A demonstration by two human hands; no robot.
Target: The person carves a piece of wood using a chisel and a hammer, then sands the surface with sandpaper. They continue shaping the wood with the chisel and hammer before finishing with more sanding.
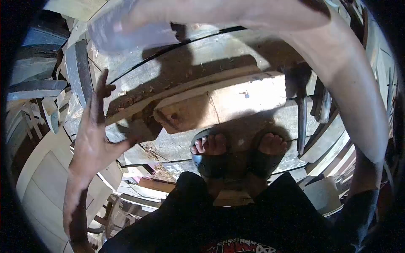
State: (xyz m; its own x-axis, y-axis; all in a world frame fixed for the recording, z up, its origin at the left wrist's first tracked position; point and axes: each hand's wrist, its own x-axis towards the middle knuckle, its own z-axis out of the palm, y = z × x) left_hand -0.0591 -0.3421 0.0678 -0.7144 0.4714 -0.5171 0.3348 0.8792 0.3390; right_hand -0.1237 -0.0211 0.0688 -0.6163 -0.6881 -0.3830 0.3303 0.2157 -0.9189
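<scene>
My left hand (95, 139) is raised at the left with its fingers spread and nothing in them. At the top left my right hand (139, 19) is blurred, over a translucent, pale purplish sheet-like thing (135, 36); its fingers are too smeared to read. Between my arms lies a thick light wooden block (228, 103) with a dark hole near its left end and a knot at the right. Behind it sits a longer wooden piece (202, 80), partly in shadow.
My sandaled feet (211, 145) stand just below the block. A dark long-handled tool (301, 114) lies to its right. Curved wooden pieces (78, 71) and a pale panel (46, 168) are at the left. Wood chips (162, 170) lie on the plank surface.
</scene>
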